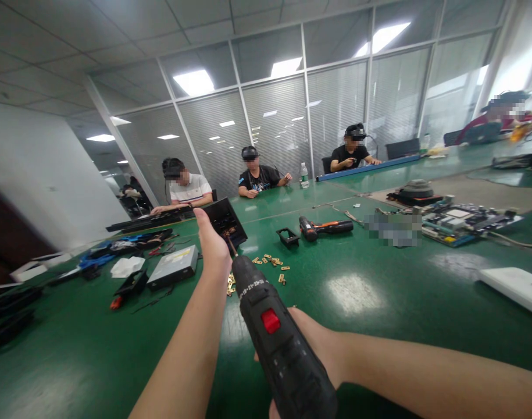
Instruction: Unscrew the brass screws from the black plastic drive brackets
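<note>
Green table (414,291), glass partition (277,102), handheld drill (281,349)

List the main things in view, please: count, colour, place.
drill: one, black, foreground
housing: one, black, at drill tip
metal tabs: many, gold, centre
power tool: one, black-orange, beyond tabs
small frame: one, black, beyond tabs
disc drive: one, grey, left
circuit board: at least one, mixed, right
slab: one, white, right edge
people: at least four, mixed clothing, background
table: one, green, beneath
left hand: one, bare, holding housing
right hand: one, bare, gripping drill
</note>
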`<control>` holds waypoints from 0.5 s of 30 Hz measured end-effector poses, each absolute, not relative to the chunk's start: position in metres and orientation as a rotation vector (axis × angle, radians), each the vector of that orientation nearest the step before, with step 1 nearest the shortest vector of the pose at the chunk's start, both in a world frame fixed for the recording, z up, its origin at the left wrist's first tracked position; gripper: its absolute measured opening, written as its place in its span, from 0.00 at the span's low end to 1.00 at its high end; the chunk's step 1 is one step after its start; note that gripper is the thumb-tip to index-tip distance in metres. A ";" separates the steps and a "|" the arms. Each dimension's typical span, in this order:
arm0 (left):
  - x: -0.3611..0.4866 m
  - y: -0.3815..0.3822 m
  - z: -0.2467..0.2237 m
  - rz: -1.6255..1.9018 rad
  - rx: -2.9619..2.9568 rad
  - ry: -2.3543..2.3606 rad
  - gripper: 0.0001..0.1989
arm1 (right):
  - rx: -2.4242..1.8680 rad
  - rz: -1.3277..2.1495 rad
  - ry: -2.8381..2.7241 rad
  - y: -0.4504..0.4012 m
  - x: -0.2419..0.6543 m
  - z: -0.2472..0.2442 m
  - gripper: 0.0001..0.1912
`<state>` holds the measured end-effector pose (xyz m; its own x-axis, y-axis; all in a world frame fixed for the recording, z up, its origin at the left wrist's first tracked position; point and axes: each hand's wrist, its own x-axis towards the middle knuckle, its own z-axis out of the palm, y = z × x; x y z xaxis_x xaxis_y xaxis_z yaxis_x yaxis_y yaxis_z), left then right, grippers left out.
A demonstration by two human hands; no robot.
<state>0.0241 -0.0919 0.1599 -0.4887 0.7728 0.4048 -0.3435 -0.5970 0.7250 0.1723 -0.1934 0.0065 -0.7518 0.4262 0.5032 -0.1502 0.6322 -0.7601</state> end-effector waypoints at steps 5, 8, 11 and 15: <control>0.023 -0.091 0.158 2.129 0.974 0.767 0.28 | -0.135 1.092 -2.246 -0.189 0.162 -0.001 0.32; 0.024 -0.090 0.157 2.129 0.987 0.765 0.29 | -0.043 1.069 -2.279 -0.189 0.161 0.002 0.32; 0.025 -0.089 0.157 2.117 0.985 0.742 0.29 | -0.059 1.060 -2.254 -0.192 0.164 0.009 0.31; 0.023 -0.085 0.154 2.100 1.000 0.705 0.28 | -0.138 1.127 -2.209 -0.198 0.169 0.017 0.30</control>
<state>0.0233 -0.0852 0.1542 -0.4600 0.7737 0.4357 -0.3539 -0.6098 0.7092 0.1694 -0.1981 0.0174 -0.7855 0.3662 0.4989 -0.1890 0.6257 -0.7568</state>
